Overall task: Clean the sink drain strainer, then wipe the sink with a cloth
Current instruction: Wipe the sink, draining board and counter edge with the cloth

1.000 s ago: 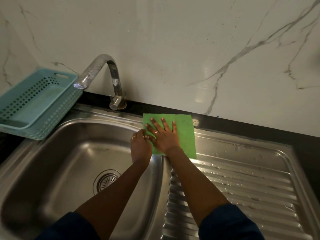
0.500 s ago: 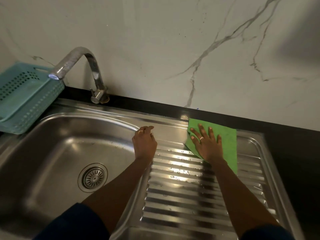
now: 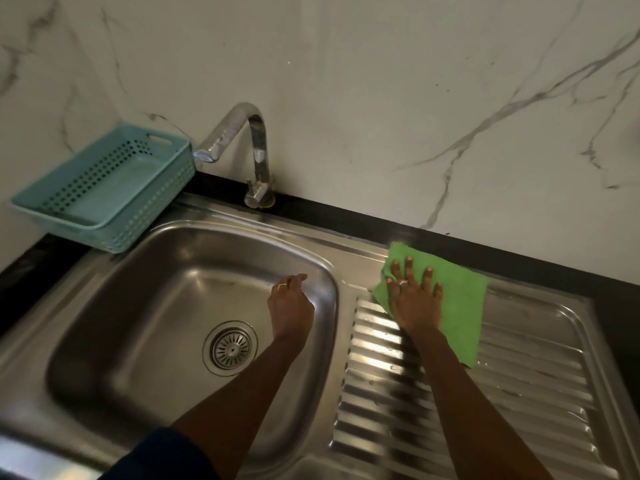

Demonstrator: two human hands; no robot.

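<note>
A green cloth (image 3: 460,303) lies flat on the far left part of the ribbed steel drainboard (image 3: 519,393). My right hand (image 3: 414,299) presses on the cloth with its fingers spread. My left hand (image 3: 291,306) hangs over the right side of the steel sink basin (image 3: 138,323), fingers loosely curled, with nothing in it. The round metal drain strainer (image 3: 231,348) sits in the drain at the basin's bottom, just left of my left forearm.
A chrome tap (image 3: 256,161) stands behind the basin with its spout turned left. A teal plastic basket (image 3: 104,188) rests on the black counter at the far left. A marble wall runs along the back. Water drops lie on the drainboard.
My right hand has slid the cloth from the ledge behind the basin rightward onto the drainboard. My left hand has come apart from it and stays over the basin's right side.
</note>
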